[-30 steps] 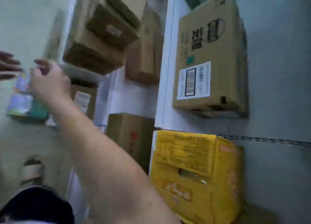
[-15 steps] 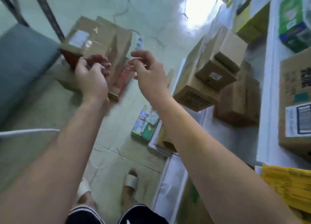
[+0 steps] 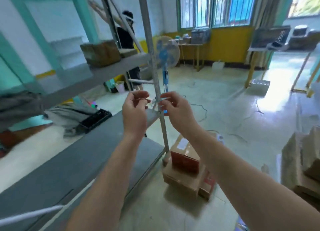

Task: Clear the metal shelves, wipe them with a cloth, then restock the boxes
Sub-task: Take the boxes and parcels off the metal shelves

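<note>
Head view, I see left hand (image 3: 134, 113) and right hand (image 3: 177, 109) raised by the shelf post (image 3: 164, 132), fingers (image 3: 140, 96) loosely curled, released, gripping nothing, metal shelf (image 3: 83, 163) beneath, stacked boxes (image 3: 186, 163) on floor (image 3: 242, 119) beside it.

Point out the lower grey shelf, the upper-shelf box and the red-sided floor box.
lower grey shelf (image 3: 83, 161): head view, middle of its bare top surface.
upper-shelf box (image 3: 100, 54): head view, its front face.
red-sided box (image 3: 184, 160): head view, its red side.
</note>
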`<state>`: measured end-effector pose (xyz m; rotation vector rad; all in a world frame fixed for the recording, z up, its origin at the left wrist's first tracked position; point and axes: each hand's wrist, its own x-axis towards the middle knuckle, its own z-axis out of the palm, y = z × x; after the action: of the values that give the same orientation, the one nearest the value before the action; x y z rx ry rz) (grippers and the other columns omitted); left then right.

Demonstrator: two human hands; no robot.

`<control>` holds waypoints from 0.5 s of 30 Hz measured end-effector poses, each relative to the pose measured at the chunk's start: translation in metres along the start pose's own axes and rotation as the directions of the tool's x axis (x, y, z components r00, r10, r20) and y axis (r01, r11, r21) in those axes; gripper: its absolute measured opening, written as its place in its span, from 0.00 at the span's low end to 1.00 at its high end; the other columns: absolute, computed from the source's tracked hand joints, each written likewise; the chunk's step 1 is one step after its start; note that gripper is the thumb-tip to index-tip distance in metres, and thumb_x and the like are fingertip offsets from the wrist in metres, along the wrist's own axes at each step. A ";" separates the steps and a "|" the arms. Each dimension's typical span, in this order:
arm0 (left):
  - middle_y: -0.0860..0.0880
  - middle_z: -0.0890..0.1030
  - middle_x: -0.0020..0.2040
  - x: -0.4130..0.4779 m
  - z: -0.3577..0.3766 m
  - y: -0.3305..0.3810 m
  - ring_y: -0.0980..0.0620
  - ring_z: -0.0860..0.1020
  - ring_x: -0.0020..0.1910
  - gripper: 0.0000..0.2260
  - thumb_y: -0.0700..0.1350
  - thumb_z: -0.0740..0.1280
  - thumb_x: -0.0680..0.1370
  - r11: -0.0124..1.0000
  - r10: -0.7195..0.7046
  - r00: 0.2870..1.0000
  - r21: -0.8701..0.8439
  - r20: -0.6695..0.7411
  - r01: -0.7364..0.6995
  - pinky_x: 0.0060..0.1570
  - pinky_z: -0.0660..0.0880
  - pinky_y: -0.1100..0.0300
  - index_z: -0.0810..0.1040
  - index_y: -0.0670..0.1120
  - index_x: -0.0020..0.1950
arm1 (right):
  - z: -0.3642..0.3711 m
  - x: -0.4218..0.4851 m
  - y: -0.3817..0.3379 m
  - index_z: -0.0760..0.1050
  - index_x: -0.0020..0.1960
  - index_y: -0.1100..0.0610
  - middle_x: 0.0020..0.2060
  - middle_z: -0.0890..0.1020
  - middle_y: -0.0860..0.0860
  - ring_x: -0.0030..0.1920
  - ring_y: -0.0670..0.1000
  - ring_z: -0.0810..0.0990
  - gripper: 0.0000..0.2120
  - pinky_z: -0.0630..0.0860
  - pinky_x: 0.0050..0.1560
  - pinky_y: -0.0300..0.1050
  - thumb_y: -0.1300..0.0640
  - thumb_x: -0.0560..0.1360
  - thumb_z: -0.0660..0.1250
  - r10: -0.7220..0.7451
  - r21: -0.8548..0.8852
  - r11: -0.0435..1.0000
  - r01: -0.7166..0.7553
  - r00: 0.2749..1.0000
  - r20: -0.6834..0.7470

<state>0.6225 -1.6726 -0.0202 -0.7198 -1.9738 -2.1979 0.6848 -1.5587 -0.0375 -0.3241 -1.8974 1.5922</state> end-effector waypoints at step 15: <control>0.51 0.84 0.44 0.118 -0.132 0.030 0.52 0.82 0.45 0.11 0.32 0.63 0.78 0.968 0.163 0.986 0.190 0.027 -0.166 0.47 0.76 0.59 0.81 0.46 0.48 | 0.134 0.085 -0.064 0.77 0.56 0.53 0.44 0.85 0.52 0.42 0.50 0.85 0.07 0.84 0.46 0.52 0.62 0.81 0.66 -0.193 0.098 0.978 0.183 0.975 0.114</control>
<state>0.4934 -1.7759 0.0490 -0.8354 -2.0148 -1.8845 0.5520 -1.6328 0.0403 -0.0081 -1.8817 1.5911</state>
